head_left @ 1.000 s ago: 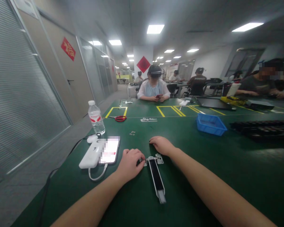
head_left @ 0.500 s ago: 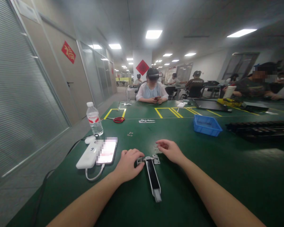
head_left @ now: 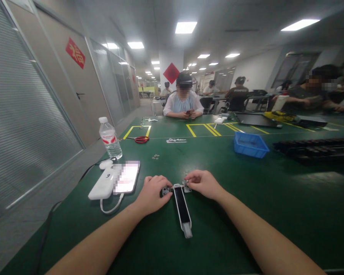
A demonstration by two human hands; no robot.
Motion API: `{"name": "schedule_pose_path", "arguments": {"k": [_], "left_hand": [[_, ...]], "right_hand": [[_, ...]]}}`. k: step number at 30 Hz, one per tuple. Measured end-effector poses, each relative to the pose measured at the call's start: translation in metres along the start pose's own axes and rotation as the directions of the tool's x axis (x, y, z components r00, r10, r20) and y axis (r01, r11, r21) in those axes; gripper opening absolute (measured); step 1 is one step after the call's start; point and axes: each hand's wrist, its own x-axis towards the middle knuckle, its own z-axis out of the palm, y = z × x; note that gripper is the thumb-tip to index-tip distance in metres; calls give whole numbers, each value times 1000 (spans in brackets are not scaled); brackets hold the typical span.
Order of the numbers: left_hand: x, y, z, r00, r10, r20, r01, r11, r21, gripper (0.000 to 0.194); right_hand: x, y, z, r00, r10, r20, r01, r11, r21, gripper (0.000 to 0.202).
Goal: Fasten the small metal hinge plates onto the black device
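Note:
A long black strip in a white frame (head_left: 182, 206) lies on the green table, its grey tip toward me. Small metal plates with holes stick out on both sides of its far end. My left hand (head_left: 153, 193) is closed around the left plate (head_left: 165, 191), thumb on the near side and fingers on the far side. At the other end, my right hand (head_left: 203, 183) has its thumb and fingers pinched together at the right metal plate (head_left: 187, 188). Whatever small part may be between those fingertips is hidden.
Left of my hands lie a phone (head_left: 127, 177) and a white power bank (head_left: 101, 185) with a cable, beside a water bottle (head_left: 110, 139). Farther off are red scissors (head_left: 141, 140), small metal pieces (head_left: 155, 156) and a blue bin (head_left: 250, 145). A person (head_left: 183, 101) sits opposite.
My right hand has come left and down onto the right metal plate, its fingers closing there. My left hand stays at the left plate. The view has tilted slightly.

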Motion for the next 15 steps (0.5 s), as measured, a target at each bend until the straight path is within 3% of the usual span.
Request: {"name": "schedule_pose_path", "arguments": {"k": [7,15], "left_hand": [[3,0,2,999,-13,-44,13,1000,4,13],[2,-2,5,996,-48,-72,46,999,-21,9]], "right_hand": [[-3,-7,1,973,-230,-26,215,941,-260,14],[-7,-13,-1,956,-284,73,292,899,-328,16]]}}
